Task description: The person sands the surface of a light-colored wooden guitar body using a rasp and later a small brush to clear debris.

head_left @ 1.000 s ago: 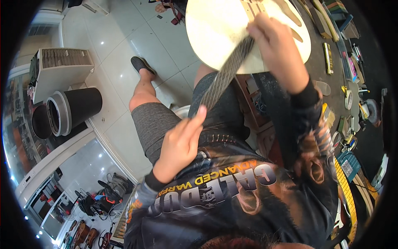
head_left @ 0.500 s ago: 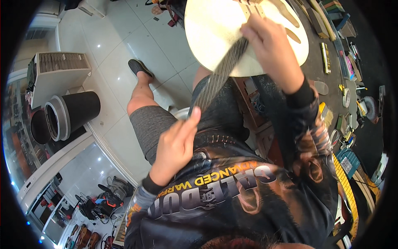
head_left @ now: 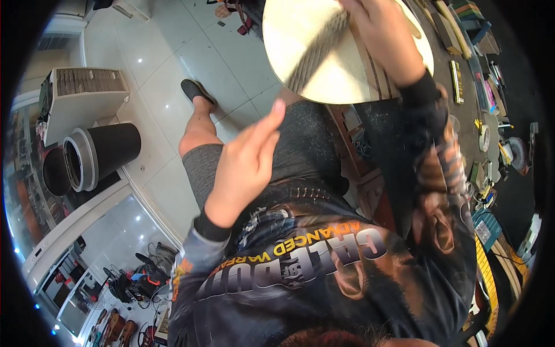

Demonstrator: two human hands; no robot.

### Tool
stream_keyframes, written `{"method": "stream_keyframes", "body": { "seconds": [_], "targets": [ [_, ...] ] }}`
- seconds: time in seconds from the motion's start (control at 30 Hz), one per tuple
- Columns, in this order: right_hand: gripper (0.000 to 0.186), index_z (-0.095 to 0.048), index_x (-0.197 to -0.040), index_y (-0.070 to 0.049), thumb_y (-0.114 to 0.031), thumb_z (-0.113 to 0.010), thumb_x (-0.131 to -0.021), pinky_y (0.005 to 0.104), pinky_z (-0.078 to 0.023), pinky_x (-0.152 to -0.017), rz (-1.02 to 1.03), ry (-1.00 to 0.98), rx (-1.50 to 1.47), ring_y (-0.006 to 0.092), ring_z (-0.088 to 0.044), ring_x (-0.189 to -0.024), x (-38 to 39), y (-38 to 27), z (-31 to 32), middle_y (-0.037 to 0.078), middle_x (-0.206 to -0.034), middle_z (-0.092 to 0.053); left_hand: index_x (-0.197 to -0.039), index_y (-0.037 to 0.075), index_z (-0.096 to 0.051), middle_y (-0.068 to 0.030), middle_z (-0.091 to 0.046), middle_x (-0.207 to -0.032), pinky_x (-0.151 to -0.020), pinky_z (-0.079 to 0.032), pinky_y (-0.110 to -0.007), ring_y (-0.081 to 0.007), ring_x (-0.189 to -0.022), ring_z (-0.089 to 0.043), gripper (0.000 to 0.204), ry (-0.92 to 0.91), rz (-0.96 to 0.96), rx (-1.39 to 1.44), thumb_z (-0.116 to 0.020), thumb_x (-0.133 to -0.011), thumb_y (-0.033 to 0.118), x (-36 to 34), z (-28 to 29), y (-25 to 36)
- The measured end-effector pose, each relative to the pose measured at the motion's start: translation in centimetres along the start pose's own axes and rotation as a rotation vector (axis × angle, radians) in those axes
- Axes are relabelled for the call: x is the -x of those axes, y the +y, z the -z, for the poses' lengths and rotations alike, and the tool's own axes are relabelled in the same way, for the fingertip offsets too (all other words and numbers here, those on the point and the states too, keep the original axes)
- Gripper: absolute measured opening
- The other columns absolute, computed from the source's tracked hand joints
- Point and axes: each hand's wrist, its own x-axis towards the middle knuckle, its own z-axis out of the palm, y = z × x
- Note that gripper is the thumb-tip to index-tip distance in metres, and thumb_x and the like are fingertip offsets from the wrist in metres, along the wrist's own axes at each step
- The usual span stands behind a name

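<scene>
A long, dark, ridged file (head_left: 322,51), blurred, slants across the pale, rounded wooden guitar body (head_left: 306,29) at the top. The far end of the file is in my right hand (head_left: 386,43), whose fingers are closed round it and partly cut off by the top edge. My left hand (head_left: 243,165) is over my lap, with fingers stretched toward the file's near end. A small gap shows between its fingertips and the file. Darker stripes cross the right part of the guitar body, partly behind my right forearm.
On the right, a dark workbench (head_left: 523,87) holds rolls of tape (head_left: 484,139), a yellow ruler (head_left: 487,283) and several small tools. A black bin (head_left: 113,151) lies on its side at left, below a white cabinet (head_left: 87,107). Pale floor tiles (head_left: 156,75) surround my foot.
The file and my right hand have moved up and away over the guitar body. My left hand has risen too, its fingertips now apart from the file's near end. The guitar body's visible face has shifted.
</scene>
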Motion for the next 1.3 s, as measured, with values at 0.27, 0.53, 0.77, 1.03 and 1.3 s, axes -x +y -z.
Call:
{"method": "stream_keyframes", "body": {
  "seconds": [0.27, 0.53, 0.77, 1.03, 1.3],
  "targets": [
    [0.015, -0.061, -0.098, -0.001, -0.016, -0.067, -0.100, 0.0496, -0.050, -0.072, -0.231, -0.165, -0.110, 0.0439, -0.064, -0.083, 2.5, -7.3, 0.0, 0.022, -0.085, -0.065, -0.153, 0.015, -0.058, -0.0171, -0.065, -0.085, -0.074, -0.056, -0.045, -0.0373, -0.077, -0.069, 0.059, -0.080, 0.076, -0.108, -0.067, -0.096, 0.001, 7.0, 1.4, 0.0],
    [0.020, -0.059, -0.102, 0.003, -0.016, -0.061, -0.105, 0.0451, -0.049, -0.077, -0.228, -0.137, -0.142, 0.0416, -0.064, -0.087, -3.3, -2.8, -0.4, 0.024, -0.092, -0.065, -0.151, 0.015, -0.059, -0.0220, -0.074, -0.106, -0.082, -0.058, -0.044, -0.0385, -0.092, -0.073, 0.053, 0.029, 0.038, -0.030, -0.062, -0.100, 0.001, -0.8, 1.6, 0.0],
    [0.015, -0.060, -0.100, 0.001, -0.014, -0.064, -0.103, 0.0437, -0.049, -0.076, -0.257, -0.186, -0.154, 0.0404, -0.059, -0.083, -1.0, -4.3, -0.6, 0.021, -0.085, -0.060, -0.151, 0.012, -0.059, -0.0233, -0.074, -0.109, -0.085, -0.059, -0.043, -0.0402, -0.094, -0.074, 0.056, -0.035, 0.085, -0.048, -0.062, -0.098, -0.002, 2.1, 2.2, 0.0],
    [0.025, -0.060, -0.122, 0.002, -0.019, -0.057, -0.108, 0.0373, -0.052, -0.089, -0.549, 0.005, -0.384, 0.0327, -0.064, -0.098, -5.6, -3.8, 4.3, 0.017, -0.106, -0.064, -0.156, 0.006, -0.048, -0.0111, -0.067, -0.100, -0.064, -0.049, -0.027, -0.0127, -0.068, -0.058, 0.049, 0.201, 0.067, 0.156, -0.053, -0.107, 0.004, 0.6, 3.7, -2.6],
    [0.027, -0.068, -0.128, 0.000, -0.011, -0.051, -0.111, 0.0284, -0.049, -0.098, -0.773, 0.152, -0.268, 0.0132, -0.065, -0.104, 9.3, 0.0, 11.0, 0.005, -0.107, -0.069, -0.165, 0.010, -0.024, -0.0006, -0.052, -0.080, -0.047, -0.038, -0.022, -0.0054, -0.054, -0.045, 0.064, 0.600, 0.395, 0.380, -0.056, -0.109, 0.010, 5.9, 7.8, -12.8]
  ]
}}
